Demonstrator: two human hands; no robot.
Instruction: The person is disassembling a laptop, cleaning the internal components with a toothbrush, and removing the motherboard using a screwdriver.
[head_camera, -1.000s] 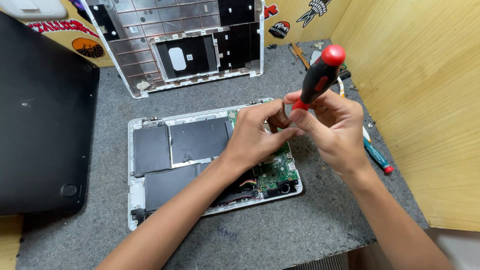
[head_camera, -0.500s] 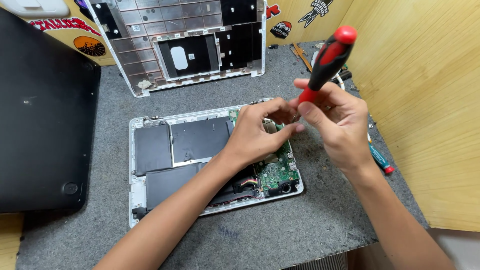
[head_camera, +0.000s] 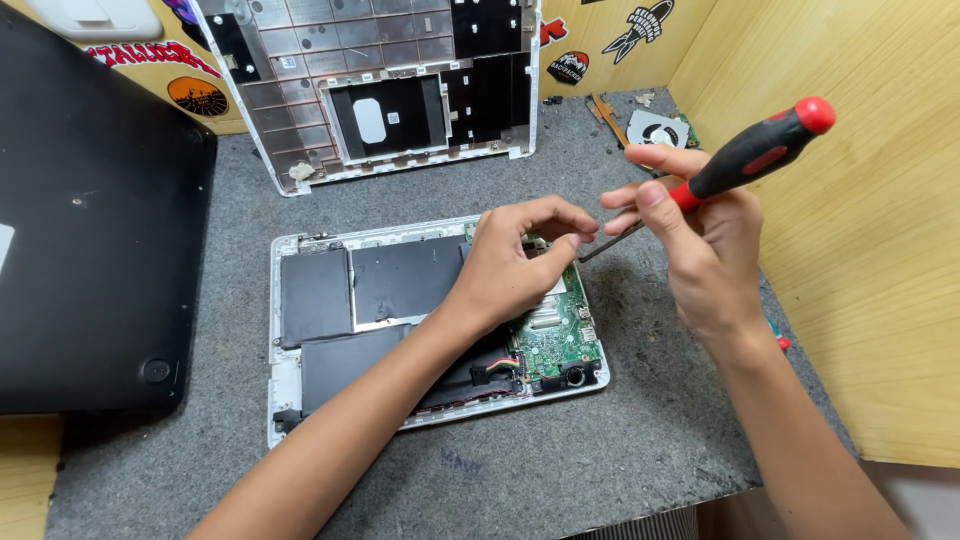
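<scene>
We count two hands, a left hand (head_camera: 515, 262) and a right hand (head_camera: 700, 235), and one screwdriver (head_camera: 745, 160) with a red and black handle. On the grey surface (head_camera: 620, 450) we see one opened laptop base (head_camera: 430, 320) holding three black battery cells and one green circuit board (head_camera: 555, 340). We also count one detached keyboard frame (head_camera: 380, 85), one black cover panel (head_camera: 95, 220) and one small cooling fan (head_camera: 658, 128).
</scene>
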